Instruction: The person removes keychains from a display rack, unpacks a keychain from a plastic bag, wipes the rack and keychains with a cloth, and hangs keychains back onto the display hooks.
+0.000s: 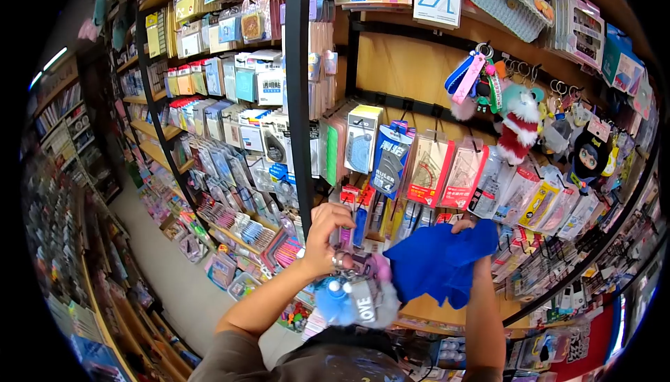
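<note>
My left hand (328, 239) is closed around the top of several plush keychains. From it hang a light blue plush keychain (333, 303) and a grey fluffy one (377, 302) with "LOVE" lettering, near a purple-pink strap (364, 263). A bright blue cloth (440, 263) is gripped by my right hand (463, 226), mostly hidden behind it with only some fingertips showing above its edge. Just past both hands hang packaged ruler sets (430, 169) in red and a blue ruler pack (393, 158).
On hooks at the upper right hang more keychains, including a red and white plush keychain (520, 127). A black upright post (299, 96) divides the shelving. Packaged stationery (241, 78) fills the left racks. An aisle floor (164, 249) runs along the left, beside another shelf (118, 291).
</note>
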`<state>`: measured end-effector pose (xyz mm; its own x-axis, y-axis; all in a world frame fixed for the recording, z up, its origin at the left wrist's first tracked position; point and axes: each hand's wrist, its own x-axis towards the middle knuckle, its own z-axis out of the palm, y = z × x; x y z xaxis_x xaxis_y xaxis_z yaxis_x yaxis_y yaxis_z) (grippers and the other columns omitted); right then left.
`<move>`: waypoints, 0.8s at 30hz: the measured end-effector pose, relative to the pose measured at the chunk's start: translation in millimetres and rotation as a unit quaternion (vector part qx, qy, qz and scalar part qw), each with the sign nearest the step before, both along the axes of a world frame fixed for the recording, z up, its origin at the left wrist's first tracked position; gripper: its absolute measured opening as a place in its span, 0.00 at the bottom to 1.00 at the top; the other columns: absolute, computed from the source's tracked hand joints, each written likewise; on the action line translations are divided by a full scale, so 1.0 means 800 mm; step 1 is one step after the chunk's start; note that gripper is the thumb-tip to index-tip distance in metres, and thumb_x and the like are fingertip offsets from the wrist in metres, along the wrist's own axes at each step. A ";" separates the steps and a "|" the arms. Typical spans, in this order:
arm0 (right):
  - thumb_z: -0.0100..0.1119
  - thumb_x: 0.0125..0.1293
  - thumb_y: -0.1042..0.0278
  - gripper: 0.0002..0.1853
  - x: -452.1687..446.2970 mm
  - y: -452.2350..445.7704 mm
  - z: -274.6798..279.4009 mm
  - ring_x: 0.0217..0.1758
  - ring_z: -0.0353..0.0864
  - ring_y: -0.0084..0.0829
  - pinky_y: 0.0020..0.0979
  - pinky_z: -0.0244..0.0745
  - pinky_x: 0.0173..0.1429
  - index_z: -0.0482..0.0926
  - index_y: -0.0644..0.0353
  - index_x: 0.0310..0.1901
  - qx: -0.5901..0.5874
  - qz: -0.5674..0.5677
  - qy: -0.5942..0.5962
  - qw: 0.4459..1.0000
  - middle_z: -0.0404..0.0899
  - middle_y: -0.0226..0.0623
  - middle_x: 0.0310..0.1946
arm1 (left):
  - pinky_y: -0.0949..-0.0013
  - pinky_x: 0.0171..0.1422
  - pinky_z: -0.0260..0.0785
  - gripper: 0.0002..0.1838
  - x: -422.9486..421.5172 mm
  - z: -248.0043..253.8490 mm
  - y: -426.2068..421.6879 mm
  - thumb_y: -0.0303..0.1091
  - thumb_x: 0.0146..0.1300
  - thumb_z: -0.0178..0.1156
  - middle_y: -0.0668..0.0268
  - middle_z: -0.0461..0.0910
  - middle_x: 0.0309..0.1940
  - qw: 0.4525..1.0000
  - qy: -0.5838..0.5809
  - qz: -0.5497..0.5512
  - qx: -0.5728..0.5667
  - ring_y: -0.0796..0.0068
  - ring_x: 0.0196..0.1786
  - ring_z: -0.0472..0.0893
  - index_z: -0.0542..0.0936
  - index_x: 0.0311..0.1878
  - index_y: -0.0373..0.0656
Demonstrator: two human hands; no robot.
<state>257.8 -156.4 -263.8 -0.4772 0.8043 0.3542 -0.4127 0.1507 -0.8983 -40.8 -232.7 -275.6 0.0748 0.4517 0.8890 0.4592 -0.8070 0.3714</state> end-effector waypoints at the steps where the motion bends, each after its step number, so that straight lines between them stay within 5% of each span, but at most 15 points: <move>1: 0.39 0.63 0.35 0.31 0.002 0.003 0.000 0.31 0.75 0.22 0.21 0.72 0.35 0.72 0.61 0.36 0.008 0.001 -0.005 1.000 0.74 0.32 0.29 | 0.67 0.50 0.56 0.42 0.002 -0.007 0.001 0.72 0.39 0.58 0.64 0.71 0.40 0.991 -0.093 -0.074 -0.064 0.69 0.47 0.71 0.72 0.43 0.40; 3: 0.40 0.63 0.35 0.31 0.000 0.002 0.003 0.32 0.75 0.21 0.21 0.72 0.36 0.72 0.62 0.36 0.023 0.001 -0.018 1.000 0.75 0.32 0.29 | 0.70 0.55 0.58 0.55 -0.013 -0.018 0.014 0.77 0.31 0.58 0.62 0.70 0.45 0.916 -0.227 -0.283 -0.170 0.71 0.50 0.70 0.65 0.53 0.36; 8: 0.50 0.63 0.46 0.22 -0.035 -0.021 0.028 0.35 0.75 0.21 0.22 0.72 0.40 0.74 0.61 0.35 -0.006 0.006 -0.008 1.000 0.75 0.32 0.32 | 0.60 0.61 0.61 0.51 -0.018 -0.048 0.029 0.63 0.39 0.66 0.57 0.69 0.51 0.745 -0.374 -0.511 -0.207 0.65 0.58 0.67 0.61 0.59 0.35; 10: 0.52 0.63 0.50 0.19 -0.049 -0.028 0.035 0.36 0.75 0.21 0.22 0.72 0.41 0.74 0.61 0.36 -0.013 0.005 -0.016 1.000 0.76 0.32 0.33 | 0.59 0.62 0.60 0.52 -0.017 -0.057 0.031 0.63 0.37 0.67 0.58 0.69 0.52 0.726 -0.392 -0.523 -0.215 0.65 0.59 0.66 0.61 0.59 0.35; 13: 0.55 0.60 0.67 0.07 -0.078 -0.034 0.049 0.38 0.74 0.22 0.23 0.71 0.43 0.74 0.60 0.37 -0.002 0.003 -0.059 0.998 0.75 0.31 0.34 | 0.60 0.62 0.60 0.55 -0.018 -0.066 0.040 0.68 0.35 0.64 0.59 0.69 0.53 0.739 -0.375 -0.526 -0.192 0.67 0.59 0.66 0.60 0.60 0.35; 15: 0.56 0.54 0.76 0.09 -0.101 -0.032 0.047 0.39 0.74 0.23 0.25 0.71 0.43 0.74 0.58 0.39 0.073 -0.008 -0.132 0.988 0.75 0.30 0.34 | 0.61 0.62 0.60 0.58 -0.015 -0.066 0.038 0.72 0.33 0.61 0.59 0.69 0.53 0.753 -0.389 -0.488 -0.207 0.68 0.59 0.66 0.60 0.60 0.35; 18: 0.61 0.49 0.75 0.14 -0.144 -0.043 0.060 0.39 0.75 0.24 0.28 0.71 0.43 0.73 0.58 0.40 0.265 0.067 -0.131 0.953 0.75 0.31 0.34 | 0.64 0.61 0.61 0.60 -0.010 -0.070 0.042 0.79 0.30 0.54 0.60 0.70 0.51 0.792 -0.370 -0.426 -0.232 0.69 0.56 0.69 0.61 0.58 0.36; 20: 0.64 0.46 0.73 0.18 -0.173 -0.046 0.049 0.39 0.78 0.30 0.30 0.71 0.43 0.72 0.59 0.41 0.274 0.091 -0.148 0.946 0.77 0.36 0.34 | 0.65 0.60 0.62 0.59 -0.002 -0.053 0.036 0.79 0.30 0.54 0.60 0.70 0.49 0.820 -0.332 -0.381 -0.268 0.70 0.53 0.71 0.62 0.57 0.36; 22: 0.60 0.45 0.81 0.18 -0.194 -0.049 0.037 0.41 0.76 0.30 0.29 0.69 0.48 0.72 0.63 0.42 0.320 0.041 -0.290 0.901 0.75 0.36 0.36 | 0.68 0.58 0.63 0.57 0.006 -0.056 0.042 0.80 0.33 0.52 0.60 0.71 0.47 0.869 -0.290 -0.318 -0.244 0.72 0.51 0.71 0.64 0.55 0.35; 24: 0.57 0.44 0.86 0.15 -0.209 -0.044 0.026 0.41 0.77 0.32 0.29 0.70 0.47 0.74 0.66 0.38 0.351 0.029 -0.252 0.901 0.75 0.37 0.35 | 0.68 0.58 0.63 0.57 0.016 -0.056 0.041 0.80 0.33 0.51 0.60 0.71 0.46 0.878 -0.285 -0.304 -0.235 0.72 0.51 0.71 0.65 0.55 0.35</move>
<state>91.0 -191.6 -243.0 -0.7545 0.4345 0.4920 -0.0041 0.7464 -0.6655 -28.2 -200.2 -320.7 0.0325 0.8088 0.5872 -0.3714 -0.5357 0.7584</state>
